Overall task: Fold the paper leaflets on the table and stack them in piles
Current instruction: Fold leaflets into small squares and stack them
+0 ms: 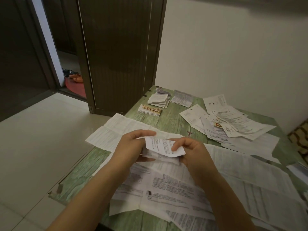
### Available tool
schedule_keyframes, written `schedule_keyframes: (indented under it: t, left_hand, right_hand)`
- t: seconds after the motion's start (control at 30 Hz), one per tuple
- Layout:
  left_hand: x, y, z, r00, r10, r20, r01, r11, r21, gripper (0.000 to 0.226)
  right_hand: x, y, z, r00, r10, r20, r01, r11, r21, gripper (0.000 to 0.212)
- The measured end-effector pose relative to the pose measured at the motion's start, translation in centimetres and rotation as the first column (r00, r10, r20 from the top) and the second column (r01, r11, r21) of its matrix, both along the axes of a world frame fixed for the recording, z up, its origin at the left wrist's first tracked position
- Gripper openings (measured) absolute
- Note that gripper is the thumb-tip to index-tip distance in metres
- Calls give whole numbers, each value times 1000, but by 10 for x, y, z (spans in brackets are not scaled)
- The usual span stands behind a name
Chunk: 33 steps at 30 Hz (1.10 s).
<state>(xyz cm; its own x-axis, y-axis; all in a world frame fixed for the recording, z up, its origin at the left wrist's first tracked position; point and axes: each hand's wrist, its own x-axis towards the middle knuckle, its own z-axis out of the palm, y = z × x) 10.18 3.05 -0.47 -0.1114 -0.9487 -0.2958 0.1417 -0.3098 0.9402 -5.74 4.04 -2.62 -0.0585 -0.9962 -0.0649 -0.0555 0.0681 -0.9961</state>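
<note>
Both arms reach out over the table (168,120). The left hand (131,145) and right hand (191,150) are close together, just above it. They hold a small leaflet (164,147) between them. The left fingers and thumb pinch its left edge. The right fingers curl over its right side. The leaflet is bent. Big open sheets (166,184) lie under the hands. Piles (157,100) of folded leaflets sit at the far corner. Loose papers (230,122) lie spread on the far right.

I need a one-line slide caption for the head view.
The left hand and right hand hold a small leaflet over a green table; folded piles lie farther back, loose sheets around.
</note>
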Motion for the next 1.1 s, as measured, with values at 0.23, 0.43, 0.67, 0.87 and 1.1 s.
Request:
schedule_keyframes:
  t: [0.23, 0.43, 0.67, 0.87, 1.1]
  left_hand:
    - [-4, 2, -2, 985, -142, -102, 153, 982, 107, 23]
    - [-5, 0, -10, 997, -13, 74, 19, 997, -78, 9]
    - [-10, -1, -6, 999, -19, 42, 23, 996, -83, 20]
    - [-11, -3, -5, 997, 56, 54, -49, 990, -133, 28]
    - [-7, -13, -9, 976, 217, -22, -218, 962, -165, 15]
  right_hand:
    - [4, 0, -7, 992, -57, -110, 30, 971, -237, 48]
    - [2, 2, 2, 999, -25, -25, 24, 999, -45, 26]
    - [11, 5, 2, 993, -17, -120, 9, 998, -68, 11]
    - [13, 5, 5, 994, -73, -78, 73, 997, 2, 25]
    - [11, 3, 2, 997, -24, 74, 22, 999, 24, 13]
